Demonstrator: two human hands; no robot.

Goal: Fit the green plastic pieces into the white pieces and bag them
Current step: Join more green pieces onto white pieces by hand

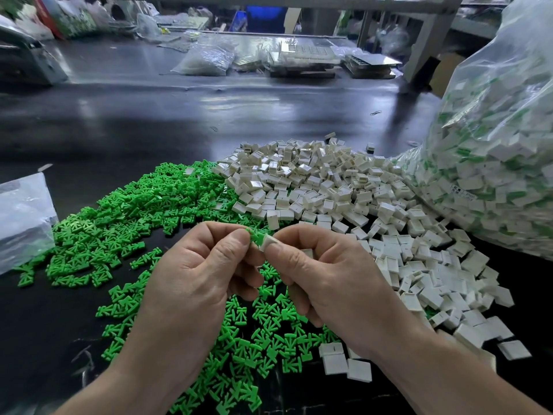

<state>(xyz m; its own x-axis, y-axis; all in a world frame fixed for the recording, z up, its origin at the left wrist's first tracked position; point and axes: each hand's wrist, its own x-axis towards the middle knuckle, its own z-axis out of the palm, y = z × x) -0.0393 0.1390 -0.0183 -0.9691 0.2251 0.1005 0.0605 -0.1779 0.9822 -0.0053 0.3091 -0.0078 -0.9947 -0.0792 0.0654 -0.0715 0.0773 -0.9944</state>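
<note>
My left hand [197,274] pinches a small green plastic piece [254,235] between thumb and forefinger. My right hand [326,280] pinches a small white piece [267,242] with its thumb on top. The two pieces touch end to end, above the table between both hands. A wide heap of loose green pieces [134,217] covers the table at left and under my hands. A heap of loose white pieces [323,187] lies to the right of it. A big clear bag [493,163] at the right edge holds several white pieces with green showing inside them.
The black table [119,145] stretches back to clutter: a clear bag of pale parts [206,59] and flat trays [302,58]. Another plastic bag [24,217] lies at the left edge. A grey metal frame post [431,40] stands at back right.
</note>
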